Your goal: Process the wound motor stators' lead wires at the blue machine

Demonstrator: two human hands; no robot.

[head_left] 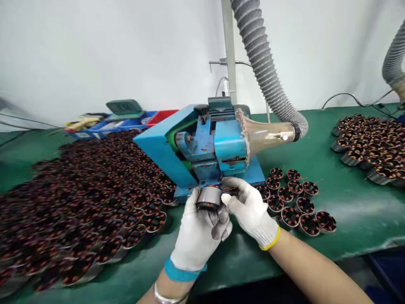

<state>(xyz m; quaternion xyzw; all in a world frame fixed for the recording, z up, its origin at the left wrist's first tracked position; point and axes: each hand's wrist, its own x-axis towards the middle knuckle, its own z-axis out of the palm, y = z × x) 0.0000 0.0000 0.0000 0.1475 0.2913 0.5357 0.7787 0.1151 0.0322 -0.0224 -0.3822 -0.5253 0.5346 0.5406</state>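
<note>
My left hand [198,234], in a white glove with a blue cuff, is closed around a grey motor stator [209,197] with copper windings, held just in front of the blue machine [209,145]. Its dirty fingertips curl under the part. My right hand [249,209], in a white glove with a yellow cuff, pinches the stator's right side close to the machine's lower front edge. The far end of the stator is hidden against the machine.
A large heap of stators [79,202] covers the green bench [354,202] on the left. A small group of upright stators [292,200] stands to the right of my hands, another pile [370,145] at far right. A ribbed grey hose [265,63] joins the machine's funnel. Plastic bins [126,120] sit behind.
</note>
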